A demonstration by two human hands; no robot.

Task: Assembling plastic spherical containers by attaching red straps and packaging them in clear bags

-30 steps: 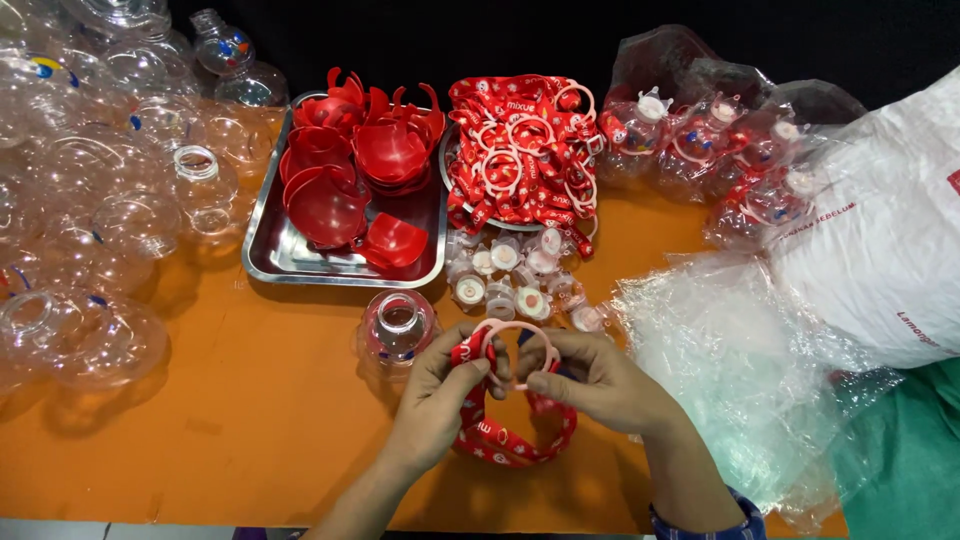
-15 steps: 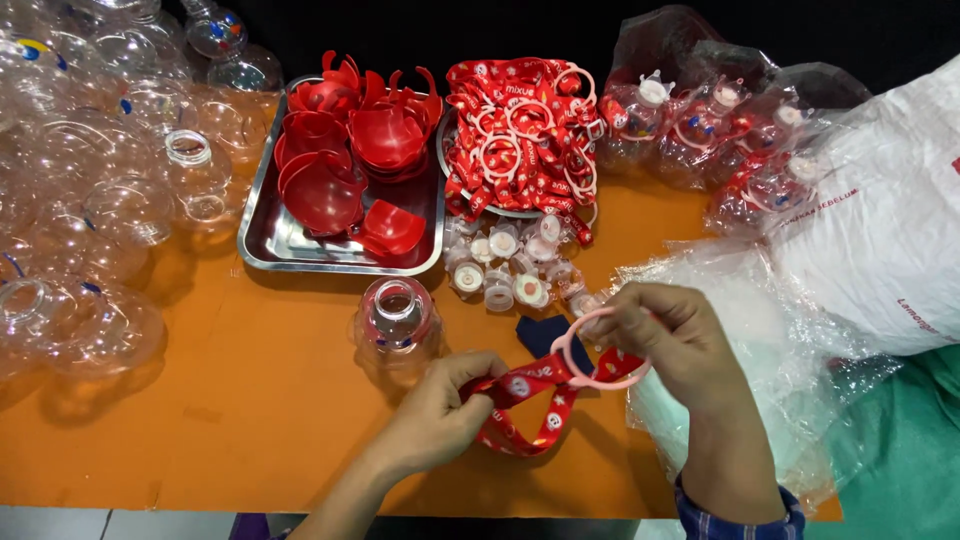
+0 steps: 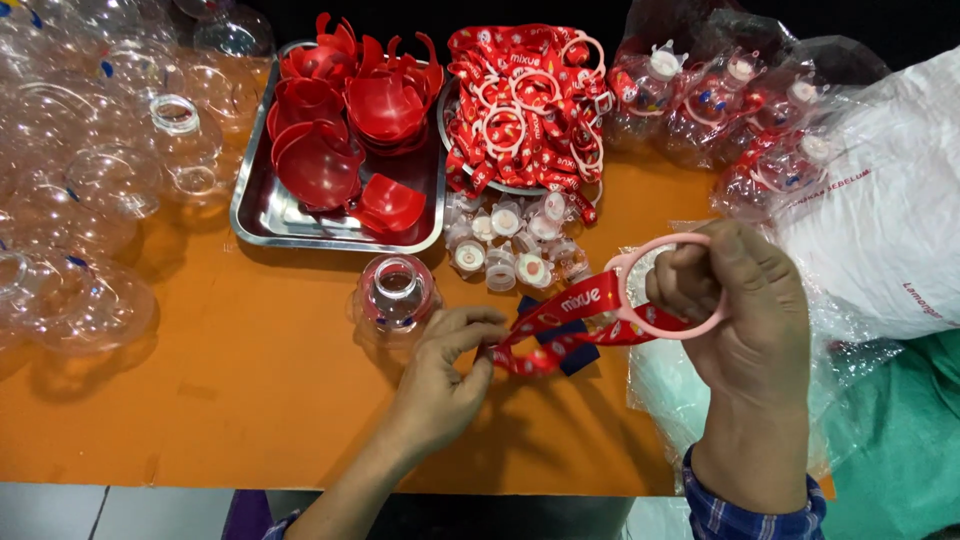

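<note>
While in both hands (image 3: 440, 370), red strap (image 3: 560, 325), pink ring (image 3: 665, 285).

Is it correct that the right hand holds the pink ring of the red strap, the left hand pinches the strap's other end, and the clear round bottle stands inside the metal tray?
Not quite. The head view shows the clear round bottle on the orange table, in front of the metal tray, not inside it. The rest is correct: the right hand holds the pink ring, the left hand pinches the red strap.

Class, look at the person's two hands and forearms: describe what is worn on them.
Both hands, the left hand and right hand, are bare, with no gloves seen. A blue checked shirt cuff sits at the right wrist; a bit of the same fabric shows low on the left arm.
</note>
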